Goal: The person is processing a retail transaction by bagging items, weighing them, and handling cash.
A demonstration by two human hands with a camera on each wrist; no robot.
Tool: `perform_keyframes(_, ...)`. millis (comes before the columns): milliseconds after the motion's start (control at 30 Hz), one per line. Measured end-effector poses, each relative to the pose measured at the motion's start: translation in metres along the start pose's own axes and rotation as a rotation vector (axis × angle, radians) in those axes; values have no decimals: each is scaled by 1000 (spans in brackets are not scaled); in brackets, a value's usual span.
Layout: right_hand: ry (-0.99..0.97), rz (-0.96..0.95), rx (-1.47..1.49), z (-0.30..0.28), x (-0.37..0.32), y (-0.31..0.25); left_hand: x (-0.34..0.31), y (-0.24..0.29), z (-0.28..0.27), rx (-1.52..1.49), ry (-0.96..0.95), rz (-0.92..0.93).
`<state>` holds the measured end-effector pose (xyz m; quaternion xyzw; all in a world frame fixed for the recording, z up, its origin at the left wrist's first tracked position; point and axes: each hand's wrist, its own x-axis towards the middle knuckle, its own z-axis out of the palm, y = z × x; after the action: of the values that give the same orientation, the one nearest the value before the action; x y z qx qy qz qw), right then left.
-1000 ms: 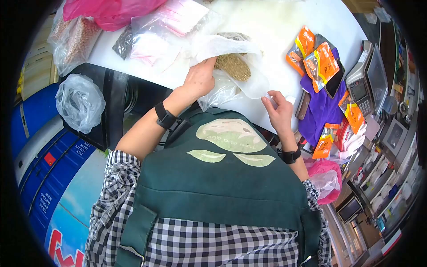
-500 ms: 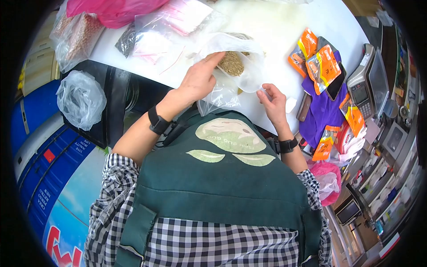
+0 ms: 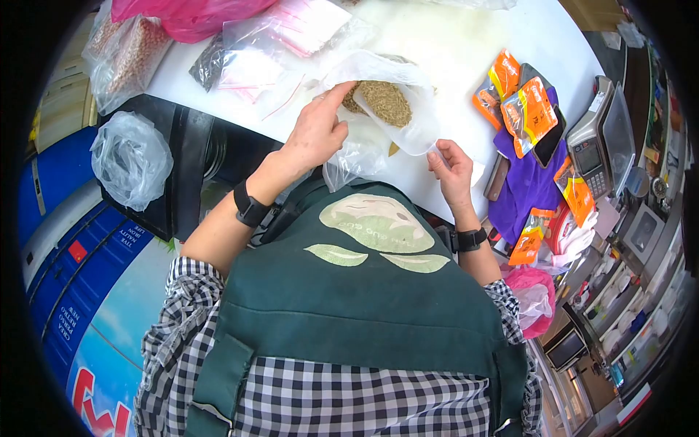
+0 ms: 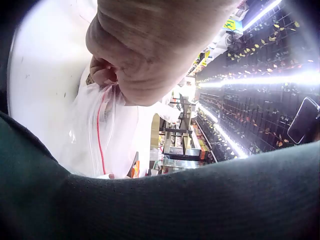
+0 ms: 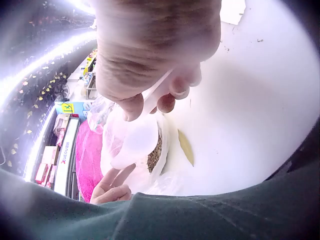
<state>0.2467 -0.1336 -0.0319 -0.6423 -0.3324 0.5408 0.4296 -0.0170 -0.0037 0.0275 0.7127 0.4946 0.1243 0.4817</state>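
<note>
A whitish plastic bag [image 3: 422, 87] with brownish-green dried herb [image 3: 393, 103] inside lies on the white table, its mouth towards the person. My left hand [image 3: 317, 131] holds the bag's near left edge, index finger stretched along it. In the left wrist view a clear bag with a red seal line [image 4: 101, 132] hangs below that hand. My right hand [image 3: 453, 171] grips the handle of a translucent white scoop [image 5: 135, 142], whose bowl reaches the bag's mouth by the herb. A yellowish leaf [image 5: 185, 147] lies on the table beside the bag.
Clear zip bags [image 3: 255, 73] and a pink bag [image 3: 189, 14] lie at the back left, near bagged beans [image 3: 135, 62]. Orange packets [image 3: 528, 116], a purple cloth [image 3: 513, 186] and a card terminal [image 3: 590, 146] occupy the right side.
My left wrist has swung to the left and down while its fingers stay at the bag. The right hand has shifted only slightly, and the whitish bag has spread out farther right around the herb.
</note>
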Motion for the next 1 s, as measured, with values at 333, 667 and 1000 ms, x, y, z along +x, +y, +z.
perform_keyframes(333,2,-39,-74,-13,-2,1,-19,10,-30,-139,-238,176)
perform_keyframes(667,-4,-1,-75,-14,-10,-8,-30,6,-40,-131,-267,290)
perform_keyframes(1000,-38,-32,-104,-17,-10,-8,-39,-9,-40,-152,-39,190)
